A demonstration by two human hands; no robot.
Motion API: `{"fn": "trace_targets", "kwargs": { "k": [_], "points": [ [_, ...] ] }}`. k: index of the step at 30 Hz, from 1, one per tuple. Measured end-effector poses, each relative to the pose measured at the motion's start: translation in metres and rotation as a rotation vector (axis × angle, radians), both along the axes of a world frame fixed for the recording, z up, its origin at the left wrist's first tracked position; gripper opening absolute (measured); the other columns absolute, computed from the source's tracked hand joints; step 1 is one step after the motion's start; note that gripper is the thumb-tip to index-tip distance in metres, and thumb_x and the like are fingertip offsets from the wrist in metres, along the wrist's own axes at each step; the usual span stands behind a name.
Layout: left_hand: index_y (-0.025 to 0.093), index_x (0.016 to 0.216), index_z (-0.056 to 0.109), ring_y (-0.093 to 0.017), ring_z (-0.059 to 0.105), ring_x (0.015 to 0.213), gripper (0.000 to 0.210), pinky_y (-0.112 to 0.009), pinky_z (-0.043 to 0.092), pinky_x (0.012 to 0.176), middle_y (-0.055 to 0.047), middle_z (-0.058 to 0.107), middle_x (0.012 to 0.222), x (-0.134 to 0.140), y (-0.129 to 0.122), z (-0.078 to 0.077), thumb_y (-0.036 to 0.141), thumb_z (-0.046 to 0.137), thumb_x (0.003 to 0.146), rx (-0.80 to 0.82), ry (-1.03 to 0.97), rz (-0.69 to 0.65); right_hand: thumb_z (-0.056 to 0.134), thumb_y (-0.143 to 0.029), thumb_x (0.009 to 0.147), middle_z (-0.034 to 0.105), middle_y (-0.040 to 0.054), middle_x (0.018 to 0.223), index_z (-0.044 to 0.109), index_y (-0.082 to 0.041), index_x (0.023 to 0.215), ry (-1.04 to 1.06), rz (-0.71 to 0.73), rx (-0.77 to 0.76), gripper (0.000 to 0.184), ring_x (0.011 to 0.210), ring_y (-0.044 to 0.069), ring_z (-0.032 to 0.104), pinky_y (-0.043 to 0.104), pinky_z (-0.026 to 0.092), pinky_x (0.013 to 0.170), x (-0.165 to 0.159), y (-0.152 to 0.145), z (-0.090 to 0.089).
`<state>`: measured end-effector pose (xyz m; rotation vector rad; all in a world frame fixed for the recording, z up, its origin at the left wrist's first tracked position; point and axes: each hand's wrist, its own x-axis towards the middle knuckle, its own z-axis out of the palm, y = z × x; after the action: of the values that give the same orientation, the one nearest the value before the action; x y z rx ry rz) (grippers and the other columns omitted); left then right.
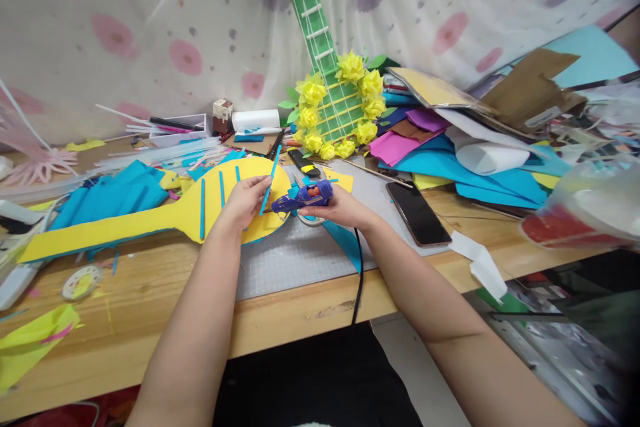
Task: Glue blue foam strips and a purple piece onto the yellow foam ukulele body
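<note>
Between the fingertips of my left hand (246, 200) is a thin blue strip (271, 180), held tilted above the yellow guitar-shaped cutout (193, 208). Several similar blue strips (203, 209) lie across the cutout's wide body, and its long neck points left. My right hand (345, 205) is closed around a blue hot glue gun (306, 195). The gun's nozzle points left, close to the strip's lower part; whether they touch, I cannot tell. Scissors (311, 219) lie partly hidden beneath the gun, on the grey cutting mat (290, 275).
A green guitar shape with yellow paper flowers (345, 110) leans against the back curtain. Blue paper (115, 193) is heaped at left. A phone (419, 213) lies right of the mat, near stacked coloured sheets (465, 170) and a plastic cup (583, 203). The glue gun's black cord (359, 280) crosses the front edge.
</note>
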<state>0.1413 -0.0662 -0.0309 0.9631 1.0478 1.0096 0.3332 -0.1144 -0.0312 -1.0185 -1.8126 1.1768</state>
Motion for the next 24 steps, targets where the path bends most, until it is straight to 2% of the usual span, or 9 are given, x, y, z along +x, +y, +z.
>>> {"fn": "trace_targets", "kwargs": {
  "k": [8,10,13,15,18,21,23,24],
  "points": [
    [0.012,0.068,0.058,-0.007,0.049,0.047,0.02,-0.018,0.04,0.046,0.002,0.054,0.054,0.0,0.001,0.0,0.024,0.073,0.061,-0.027,-0.023,0.048,0.066,-0.04,0.068,0.068,0.0029,0.087,0.067,-0.016,0.089,-0.036,0.034,0.057,0.031,0.078,0.016,0.06,0.027,0.048,0.071,0.002,0.002,-0.004],
    [0.012,0.068,0.058,-0.006,0.049,0.049,0.014,-0.016,0.039,0.045,0.001,0.054,0.057,-0.004,0.003,0.002,0.02,0.069,0.066,-0.083,-0.119,0.059,0.067,-0.041,0.068,0.068,0.0028,0.086,0.067,-0.016,0.089,-0.065,0.022,0.069,0.033,0.077,0.016,0.06,0.027,0.048,0.07,0.001,0.002,-0.005],
    [0.012,0.074,0.057,-0.003,0.049,0.053,0.006,-0.012,0.037,0.043,0.0,0.053,0.063,-0.012,0.006,0.006,0.015,0.058,0.078,-0.165,-0.408,0.018,0.068,-0.042,0.066,0.068,0.0027,0.082,0.068,-0.016,0.089,-0.086,-0.035,0.083,0.034,0.077,0.017,0.061,0.027,0.048,0.069,0.004,0.005,-0.005],
    [0.013,0.077,0.056,-0.002,0.048,0.053,0.011,-0.01,0.036,0.043,0.0,0.051,0.065,-0.017,0.007,0.008,0.014,0.048,0.085,-0.174,-0.598,0.004,0.069,-0.043,0.065,0.068,0.003,0.08,0.068,-0.017,0.088,-0.053,-0.153,0.1,0.035,0.074,0.016,0.061,0.026,0.048,0.066,0.014,0.008,-0.002],
    [0.013,0.079,0.054,-0.002,0.049,0.054,0.02,-0.01,0.037,0.044,0.0,0.049,0.065,-0.021,0.008,0.009,0.017,0.037,0.091,-0.176,-0.777,0.018,0.067,-0.045,0.065,0.067,0.0035,0.076,0.066,-0.016,0.082,0.054,-0.498,0.116,0.034,0.061,0.012,0.057,0.023,0.047,0.055,0.047,0.016,0.0],
    [0.013,0.078,0.052,-0.002,0.049,0.053,0.024,-0.01,0.037,0.043,0.001,0.05,0.064,-0.022,0.009,0.007,0.02,0.034,0.092,-0.194,-0.869,0.031,0.064,-0.048,0.065,0.064,0.0027,0.066,0.064,-0.015,0.072,0.061,-0.808,0.103,0.034,0.045,0.007,0.047,0.021,0.04,0.043,0.09,0.025,-0.007],
    [0.013,0.079,0.052,-0.002,0.049,0.053,0.023,-0.01,0.036,0.043,0.001,0.05,0.064,-0.021,0.01,0.006,0.021,0.034,0.092,-0.2,-0.88,0.043,0.067,-0.047,0.061,0.063,0.0017,0.062,0.063,-0.015,0.07,-0.015,-0.872,0.078,0.033,0.044,0.007,0.045,0.021,0.037,0.042,0.115,0.028,-0.016],
    [0.013,0.08,0.052,-0.002,0.05,0.053,0.023,-0.011,0.037,0.043,0.001,0.051,0.064,-0.021,0.01,0.005,0.021,0.035,0.092,-0.2,-0.875,0.048,0.067,-0.047,0.061,0.062,0.0019,0.06,0.063,-0.014,0.067,-0.086,-0.834,0.043,0.033,0.044,0.007,0.044,0.022,0.037,0.042,0.123,0.029,-0.022]
  ]
}}
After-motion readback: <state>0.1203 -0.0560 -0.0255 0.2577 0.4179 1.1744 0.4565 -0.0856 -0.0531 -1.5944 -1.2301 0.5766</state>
